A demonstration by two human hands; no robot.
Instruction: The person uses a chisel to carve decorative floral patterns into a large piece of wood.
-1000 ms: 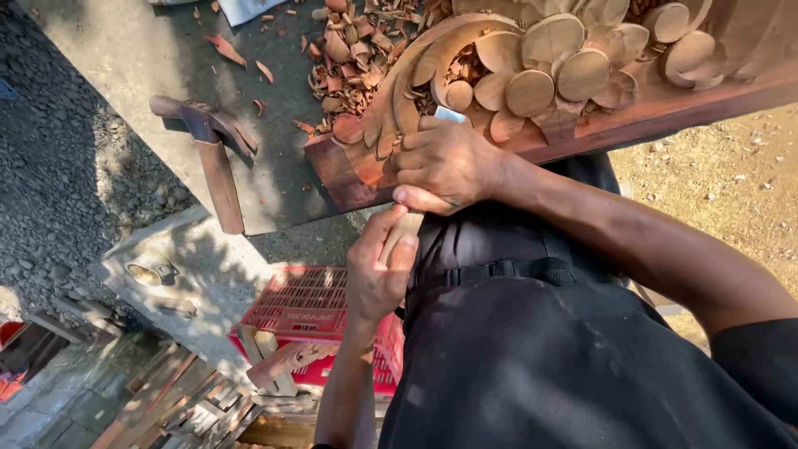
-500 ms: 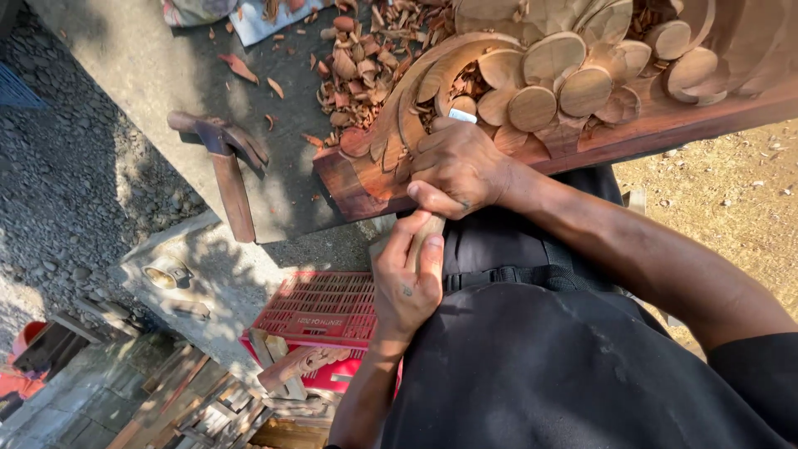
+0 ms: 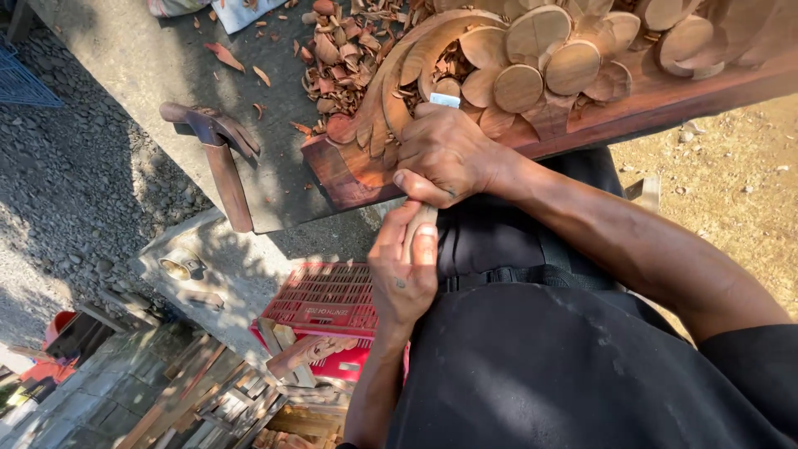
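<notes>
chisel (image 3: 426, 179): wooden handle, pale metal blade; only the blade tip shows at 12 o'clock above the knuckles and a stretch of handle at 6 o'clock below them; it runs nearly straight up the picture, tip on the carving.

carved panel (image 3: 532, 91): reddish-brown wood in relief with rounded petal discs and a curling scroll; it lies flat on the bench, tilting across the picture from 9 o'clock up to 2 o'clock, its near edge facing the person.
</notes>
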